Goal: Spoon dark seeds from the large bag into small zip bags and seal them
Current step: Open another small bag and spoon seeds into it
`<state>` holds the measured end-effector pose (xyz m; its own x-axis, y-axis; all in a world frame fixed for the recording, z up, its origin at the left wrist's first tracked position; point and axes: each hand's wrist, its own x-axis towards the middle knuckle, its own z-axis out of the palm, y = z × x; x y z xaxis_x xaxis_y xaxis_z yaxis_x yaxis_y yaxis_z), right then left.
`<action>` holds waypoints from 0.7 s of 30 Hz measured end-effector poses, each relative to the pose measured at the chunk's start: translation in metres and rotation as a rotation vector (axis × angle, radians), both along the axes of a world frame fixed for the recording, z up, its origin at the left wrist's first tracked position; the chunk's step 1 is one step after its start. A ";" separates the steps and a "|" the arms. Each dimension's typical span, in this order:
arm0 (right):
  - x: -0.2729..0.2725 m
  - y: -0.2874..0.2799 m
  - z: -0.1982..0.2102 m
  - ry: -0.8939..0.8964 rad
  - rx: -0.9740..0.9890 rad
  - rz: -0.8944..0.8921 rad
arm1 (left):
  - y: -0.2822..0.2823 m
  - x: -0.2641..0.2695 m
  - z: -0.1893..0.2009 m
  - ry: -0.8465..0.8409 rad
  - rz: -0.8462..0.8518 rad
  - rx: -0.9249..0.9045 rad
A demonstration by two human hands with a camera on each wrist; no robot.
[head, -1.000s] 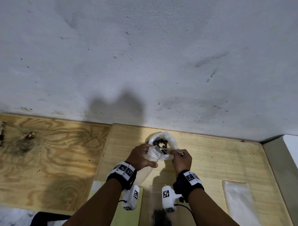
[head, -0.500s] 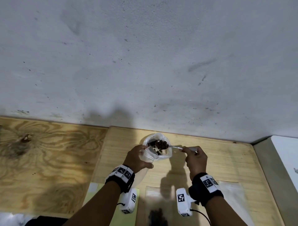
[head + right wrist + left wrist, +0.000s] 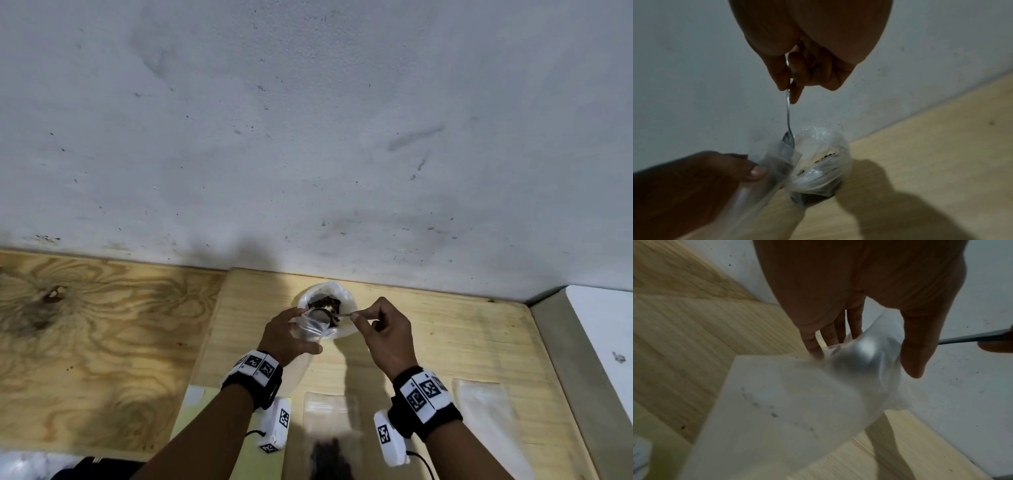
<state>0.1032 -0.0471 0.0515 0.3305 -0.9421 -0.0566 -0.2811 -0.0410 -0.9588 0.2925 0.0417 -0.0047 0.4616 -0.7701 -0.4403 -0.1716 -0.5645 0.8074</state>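
Note:
The large white bag (image 3: 344, 305) stands open by the wall with dark seeds (image 3: 323, 303) showing inside. My left hand (image 3: 286, 334) grips a small clear zip bag (image 3: 308, 329) by its mouth, just in front of the large bag. My right hand (image 3: 383, 329) pinches the handle of a metal spoon (image 3: 320, 314). The spoon's bowl is tipped into the small bag's mouth. In the left wrist view the spoon bowl (image 3: 863, 353) shows through the small bag (image 3: 787, 410). In the right wrist view the spoon (image 3: 788, 113) dips into the small bag (image 3: 777, 162) beside the large bag (image 3: 822, 162).
A zip bag with dark seeds (image 3: 330, 442) lies flat on the pale wooden board (image 3: 462, 342) near me. Another small clear bag (image 3: 486, 414) lies at the right. A yellow-green sheet (image 3: 202, 421) is at the lower left. The grey wall (image 3: 308, 137) rises right behind the large bag.
My right hand lifted the spoon with seeds out of the large bag, swung right, then turned the spoon bowl into the small bag's mouth. My left hand kept hold of the small bag.

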 end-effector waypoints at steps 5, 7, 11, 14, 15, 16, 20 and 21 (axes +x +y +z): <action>-0.012 -0.012 -0.001 -0.060 -0.014 -0.125 | 0.001 0.001 0.001 0.013 -0.003 -0.009; -0.015 -0.019 -0.007 -0.054 -0.016 -0.232 | 0.001 0.001 0.002 0.016 -0.002 -0.007; -0.006 -0.020 -0.023 0.057 -0.046 -0.247 | 0.000 0.005 0.003 0.022 -0.013 0.013; 0.006 -0.017 -0.042 0.160 -0.065 -0.220 | -0.003 0.009 0.003 0.017 -0.026 0.022; 0.009 -0.016 -0.048 0.192 -0.057 -0.223 | -0.003 0.010 0.003 0.020 -0.028 0.023; 0.011 -0.014 -0.054 0.215 -0.045 -0.227 | -0.004 0.012 0.004 0.024 -0.029 0.022; 0.023 -0.008 -0.065 0.179 0.056 -0.263 | -0.005 0.015 0.005 0.027 -0.060 0.013; 0.026 -0.006 -0.066 0.155 0.084 -0.271 | -0.005 0.015 0.005 0.025 -0.074 0.013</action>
<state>0.1290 -0.0533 -0.0147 0.0498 -0.9844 -0.1685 -0.4142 0.1331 -0.9004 0.3078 0.0366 0.0001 0.3922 -0.7961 -0.4610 -0.1934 -0.5613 0.8047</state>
